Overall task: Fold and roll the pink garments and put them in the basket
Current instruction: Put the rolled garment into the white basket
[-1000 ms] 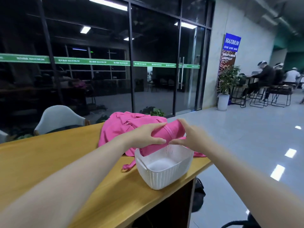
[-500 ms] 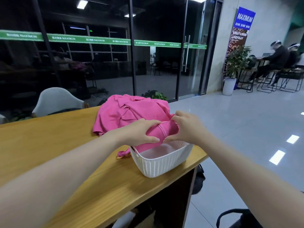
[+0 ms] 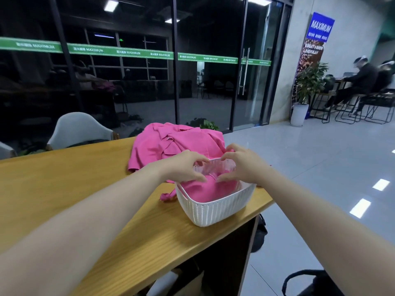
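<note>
A rolled pink garment (image 3: 205, 191) lies inside the white ribbed basket (image 3: 215, 211) at the table's right end. My left hand (image 3: 181, 167) and my right hand (image 3: 243, 165) hover over the basket's far side, fingers arched. Their thumb tips touch the top of the roll. Between fingers and thumbs I see the basket's far wall, so nothing is gripped. A loose heap of pink garments (image 3: 177, 144) lies just behind the basket. A pink strip (image 3: 167, 196) trails onto the table left of the basket.
The wooden table (image 3: 85, 184) stretches to the left; its right edge drops to the tiled floor just beyond the basket. A white chair (image 3: 79, 129) stands behind the table. People sit at a far table (image 3: 363, 80) by a potted plant (image 3: 307, 86).
Both hands lowered the pink roll from above the rim down into the basket and loosened their grip. The camera view tilted down and shifted slightly.
</note>
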`<state>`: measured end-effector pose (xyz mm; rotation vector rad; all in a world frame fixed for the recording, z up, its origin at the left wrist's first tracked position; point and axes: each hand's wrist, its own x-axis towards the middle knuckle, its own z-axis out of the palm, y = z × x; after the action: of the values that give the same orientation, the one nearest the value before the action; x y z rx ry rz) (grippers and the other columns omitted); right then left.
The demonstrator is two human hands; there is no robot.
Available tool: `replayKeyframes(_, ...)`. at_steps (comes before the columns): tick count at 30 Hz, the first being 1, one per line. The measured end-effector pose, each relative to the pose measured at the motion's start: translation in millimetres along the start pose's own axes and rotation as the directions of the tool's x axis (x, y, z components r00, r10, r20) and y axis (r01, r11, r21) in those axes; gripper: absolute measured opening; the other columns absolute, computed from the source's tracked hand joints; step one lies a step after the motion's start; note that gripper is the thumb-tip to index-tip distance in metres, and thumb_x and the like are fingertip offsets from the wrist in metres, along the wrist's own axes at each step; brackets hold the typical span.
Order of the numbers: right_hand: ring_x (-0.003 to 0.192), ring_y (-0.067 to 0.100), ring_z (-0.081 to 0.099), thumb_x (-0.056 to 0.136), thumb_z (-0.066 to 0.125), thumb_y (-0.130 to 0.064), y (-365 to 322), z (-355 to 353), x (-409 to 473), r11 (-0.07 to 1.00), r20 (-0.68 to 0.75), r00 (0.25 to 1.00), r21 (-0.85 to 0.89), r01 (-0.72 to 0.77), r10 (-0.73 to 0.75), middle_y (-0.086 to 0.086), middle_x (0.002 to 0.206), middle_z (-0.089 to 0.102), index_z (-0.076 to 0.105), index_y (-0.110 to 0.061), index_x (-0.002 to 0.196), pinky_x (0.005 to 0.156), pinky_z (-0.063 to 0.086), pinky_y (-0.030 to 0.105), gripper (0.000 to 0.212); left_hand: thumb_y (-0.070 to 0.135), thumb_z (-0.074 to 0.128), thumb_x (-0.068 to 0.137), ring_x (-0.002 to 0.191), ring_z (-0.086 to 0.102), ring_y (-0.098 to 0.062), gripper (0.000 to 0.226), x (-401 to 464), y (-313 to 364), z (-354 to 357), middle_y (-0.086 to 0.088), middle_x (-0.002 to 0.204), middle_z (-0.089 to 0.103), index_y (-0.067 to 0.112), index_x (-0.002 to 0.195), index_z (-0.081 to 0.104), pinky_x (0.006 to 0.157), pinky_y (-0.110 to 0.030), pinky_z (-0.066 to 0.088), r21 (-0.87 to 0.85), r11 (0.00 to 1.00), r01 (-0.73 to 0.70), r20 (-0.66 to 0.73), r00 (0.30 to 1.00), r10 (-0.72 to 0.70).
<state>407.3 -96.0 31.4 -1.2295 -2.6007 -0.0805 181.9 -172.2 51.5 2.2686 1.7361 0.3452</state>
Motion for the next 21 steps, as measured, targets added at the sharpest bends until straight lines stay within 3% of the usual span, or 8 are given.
replayKeyframes(2,0.118,0.018,0.056,0.072,0.065,-0.080,-6.7,-4.0,7.8,0.993,-0.037,0.998,0.112,-0.042,0.047,-0.004,0.136,0.053,0.064,-0.022,0.134,0.098,0.049,0.037,0.084,0.041,0.065,0.097,0.122,0.053,-0.008,0.049,-2.0,-19.8,-12.2,0.008,0.138,0.057,0.030,0.144,0.055,0.109,-0.040,0.046,-0.100,0.994,-0.033,-0.101,0.995,0.023)
replayKeyframes(4,0.126,0.020,0.054,0.076,0.060,-0.078,-13.9,-6.2,22.2,0.983,-0.067,0.995,0.171,-0.061,0.073,-0.003,0.144,0.050,0.057,-0.021,0.142,0.105,0.047,0.040,0.088,0.040,0.053,0.104,0.135,0.045,-0.010,0.041,-4.5,-45.4,-21.7,0.011,0.147,0.051,0.036,0.144,0.053,0.116,-0.045,0.039,-0.126,0.992,-0.012,-0.174,0.985,-0.011)
replayKeyframes(7,0.142,0.023,0.042,0.086,0.057,-0.074,-22.8,-4.4,49.2,0.982,-0.057,0.994,0.170,-0.080,0.091,0.000,0.161,0.035,0.045,-0.023,0.153,0.116,0.038,0.045,0.085,0.040,0.045,0.107,0.152,0.022,-0.019,0.045,-4.9,-81.6,-27.3,0.011,0.162,0.033,0.042,0.152,0.041,0.124,-0.054,0.021,-0.051,0.997,0.062,-0.218,0.973,-0.071)
replayKeyframes(11,0.153,0.023,0.024,0.093,0.052,-0.069,-32.0,5.9,91.0,0.988,-0.020,0.994,0.117,-0.104,0.107,0.002,0.169,0.019,0.033,-0.028,0.159,0.121,0.027,0.046,0.080,0.042,0.042,0.107,0.156,0.012,-0.022,0.053,12.0,-117.6,-37.7,0.008,0.169,0.015,0.041,0.159,0.027,0.125,-0.055,0.014,0.042,0.990,0.136,-0.255,0.959,-0.121)
replayKeyframes(16,0.152,0.024,0.027,0.098,0.046,-0.065,-41.4,20.6,145.4,0.994,0.015,0.995,0.057,-0.096,0.095,0.000,0.169,0.019,0.028,-0.029,0.160,0.119,0.029,0.043,0.074,0.044,0.039,0.108,0.157,0.005,-0.020,0.058,49.9,-157.2,-40.4,0.007,0.171,0.006,0.038,0.161,0.017,0.126,-0.051,0.010,0.096,0.979,0.180,-0.220,0.963,-0.156)
replayKeyframes(21,0.152,0.025,0.028,0.100,0.048,-0.059,-40.0,42.9,197.9,0.994,0.023,0.996,0.051,-0.093,0.092,0.004,0.169,0.021,0.029,-0.027,0.160,0.121,0.028,0.040,0.070,0.039,0.037,0.110,0.157,0.006,-0.019,0.058,98.1,-180.5,-32.6,0.002,0.171,0.005,0.031,0.163,0.015,0.127,-0.043,0.009,0.192,0.974,0.116,-0.191,0.978,-0.079)
